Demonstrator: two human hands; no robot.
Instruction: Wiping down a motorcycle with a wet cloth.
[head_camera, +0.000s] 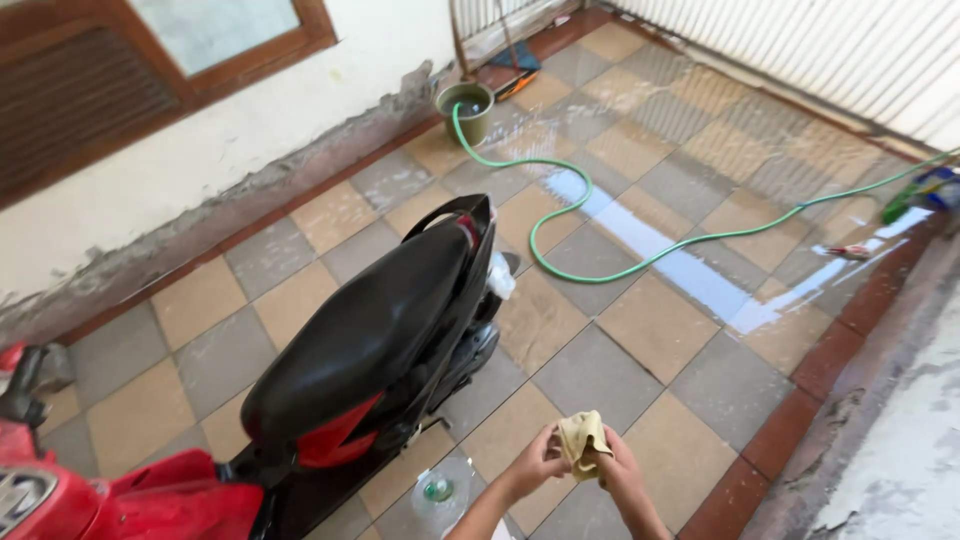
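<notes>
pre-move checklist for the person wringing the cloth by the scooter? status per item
1. Yellow cloth held in both hands, left hand and right hand: ok.
2. Scooter upright, seat clear of objects: ok.
3. Floor tiles near the hands dry: cannot tell; a puddle lies further off.
4. Green hose away from the hands: ok.
5. Hose end in the green bucket: ok.
6. Clear round container below the hands, out of the way: not ok.

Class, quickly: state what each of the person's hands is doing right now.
Left hand: closed on the yellow cloth.
Right hand: closed on the same yellow cloth.
</notes>
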